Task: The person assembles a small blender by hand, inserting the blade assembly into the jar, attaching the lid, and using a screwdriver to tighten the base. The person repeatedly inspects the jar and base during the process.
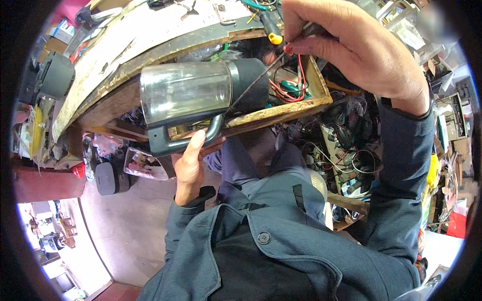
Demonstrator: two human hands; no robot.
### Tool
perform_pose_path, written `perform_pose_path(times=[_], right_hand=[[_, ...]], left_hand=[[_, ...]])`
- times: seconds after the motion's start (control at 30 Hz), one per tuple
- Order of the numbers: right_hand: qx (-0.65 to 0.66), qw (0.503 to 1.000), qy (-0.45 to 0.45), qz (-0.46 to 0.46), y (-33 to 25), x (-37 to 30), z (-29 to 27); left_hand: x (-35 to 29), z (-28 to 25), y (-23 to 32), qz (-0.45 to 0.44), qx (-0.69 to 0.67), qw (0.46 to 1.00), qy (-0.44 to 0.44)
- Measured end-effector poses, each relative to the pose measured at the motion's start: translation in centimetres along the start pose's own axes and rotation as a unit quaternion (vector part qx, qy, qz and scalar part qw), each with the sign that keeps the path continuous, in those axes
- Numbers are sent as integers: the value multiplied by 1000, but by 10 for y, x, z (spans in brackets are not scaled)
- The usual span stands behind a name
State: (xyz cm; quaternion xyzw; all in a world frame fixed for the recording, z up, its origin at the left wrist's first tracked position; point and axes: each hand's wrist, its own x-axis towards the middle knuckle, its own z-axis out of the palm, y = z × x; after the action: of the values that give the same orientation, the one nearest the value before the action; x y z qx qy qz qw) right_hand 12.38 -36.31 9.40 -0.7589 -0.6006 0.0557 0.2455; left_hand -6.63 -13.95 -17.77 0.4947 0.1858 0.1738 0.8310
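A clear blender jar (186, 93) with a dark collar lies on its side over an open wooden drawer. My left hand (192, 163) is closed on its black handle (173, 144), thumb on the outside, the other fingers mostly hidden. Up at the right, my right hand (346, 47) pinches the upper end of a long, thin dark strip (257, 79), which looks like a narrow blade. The strip slants down across the collar, its lower end near the handle's bend. A small red bit shows at my right fingertips; I cannot make out what it is.
The wooden drawer (301, 108) holds red wires (288, 95) and a green piece. On the curved worktable (130, 42) lie tools, among them a yellow-tipped screwdriver (272, 31). A black base (54, 75) stands at left. Cables and parts crowd the right side. A dark box (111, 179) sits on the floor.
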Motion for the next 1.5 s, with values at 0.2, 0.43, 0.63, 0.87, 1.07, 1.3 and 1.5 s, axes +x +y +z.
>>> perform_pose_path(times=[0.2, 0.43, 0.63, 0.87, 1.07, 1.3, 1.5], right_hand=[[-111, 990, -67, 54, -19, 11, -6], [-80, 992, 6, -97, 13, 10, 14], [-109, 986, 10, -124, 17, 10, 9], [-232, 972, -26, 11, -11, 15, 5], [-52, 998, 39, -6, -4, 8, 13], [-64, 998, -8, -26, 5, 10, 5], [-109, 983, -147, 16, -9, 25, -12]], left_hand=[[-1, -1, -1, 17, -4, 1000, -7], [-3, 4, 5, 29, 16, 999, -4], [0, 2, 4, 19, 6, 1000, -14], [-2, -1, 1, 22, 2, 999, -23], [-3, 3, 4, 17, 3, 999, -27], [-2, 1, 2, 16, -12, 1000, -24], [3, -2, -6, 16, -14, 1000, -13]])
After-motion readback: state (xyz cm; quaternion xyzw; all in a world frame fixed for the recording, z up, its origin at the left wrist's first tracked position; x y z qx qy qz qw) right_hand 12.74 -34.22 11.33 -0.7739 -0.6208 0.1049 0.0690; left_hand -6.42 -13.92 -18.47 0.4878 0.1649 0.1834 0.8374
